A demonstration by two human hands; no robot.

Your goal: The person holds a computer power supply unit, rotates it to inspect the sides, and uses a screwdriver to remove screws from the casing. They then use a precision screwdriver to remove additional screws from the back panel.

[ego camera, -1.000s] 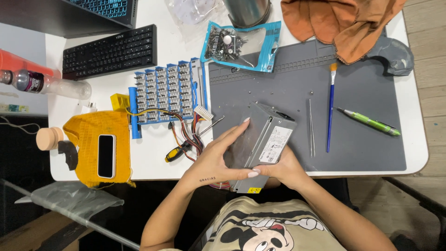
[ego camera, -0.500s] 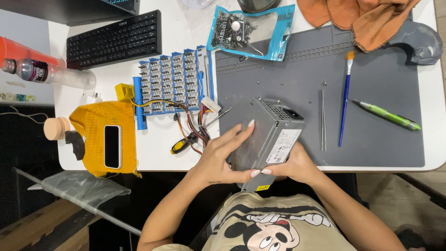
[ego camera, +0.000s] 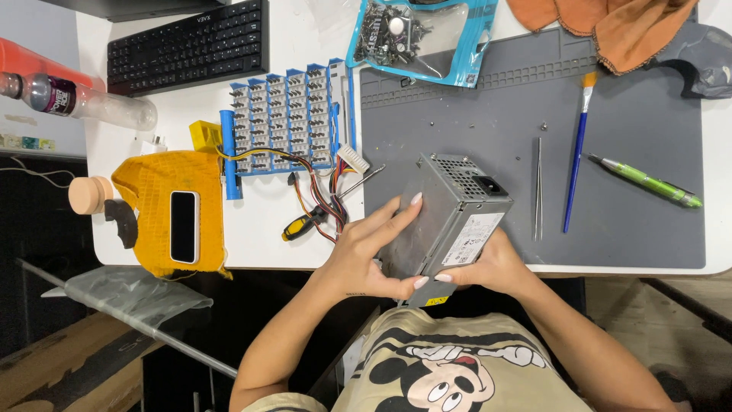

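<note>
**Grey metal box gripped from both sides at the near table edge**

Here the grey, box-shaped metal power supply unit [ego camera: 450,217] sits between the person's two hands at the near edge of the dark grey rubber work mat [ego camera: 633,137], tilted, with its lower end hanging past the table edge toward the person's chest. Its long axis runs on a diagonal, from the near-left end by the body up to the far-right end, where a vented face with a black socket points away. The left hand [ego camera: 374,255] lies flat along the box's left flank, fingers spread toward the far end and thumb curled under the near corner. The right hand [ego camera: 488,267] cups the right, labelled side from below. Both hands are clamped on the unit, so neither is nearer; it lies directly between them.

A bundle of coloured wires [ego camera: 320,198] trails from the box's left side across the white tabletop toward a blue compartment organiser [ego camera: 286,118]. A yellow-and-black screwdriver [ego camera: 305,223] lies just left of the left hand. Slim metal tweezers [ego camera: 538,187], a blue-handled brush [ego camera: 577,156] and a green pen [ego camera: 644,181] lie on the mat to the right, well apart from the hands.
</note>
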